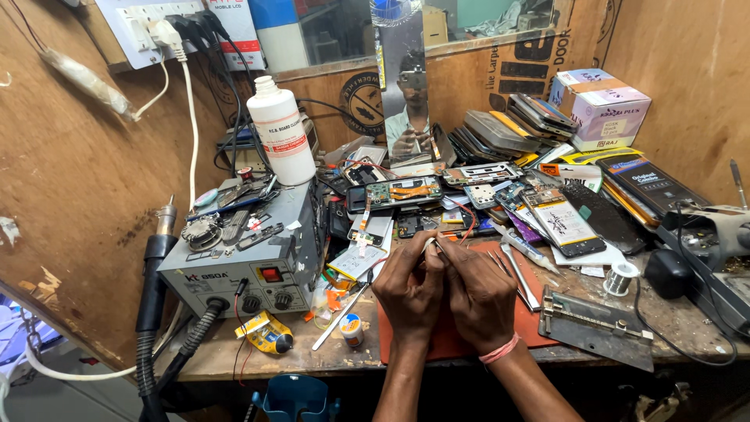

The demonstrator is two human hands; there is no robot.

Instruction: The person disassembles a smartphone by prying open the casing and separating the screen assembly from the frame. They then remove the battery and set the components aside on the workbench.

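Note:
My left hand (409, 286) and my right hand (478, 292) are pressed together over an orange work mat (539, 270) at the bench's front edge. The left hand's fingertips pinch a small pale part (428, 244), too small to identify. Against that part rests the tip of thin metal tweezers (442, 252), gripped in my right hand. A pink band circles my right wrist. An opened phone with its circuit board showing (394, 193) lies behind the hands.
A grey hot-air rework station (246, 262) stands at the left with a white bottle (281, 133) on it. Dismantled phones, batteries and screens (547, 207) crowd the back. A solder spool (619, 279), a metal holder (598, 326) and a mirror (406, 86) are nearby.

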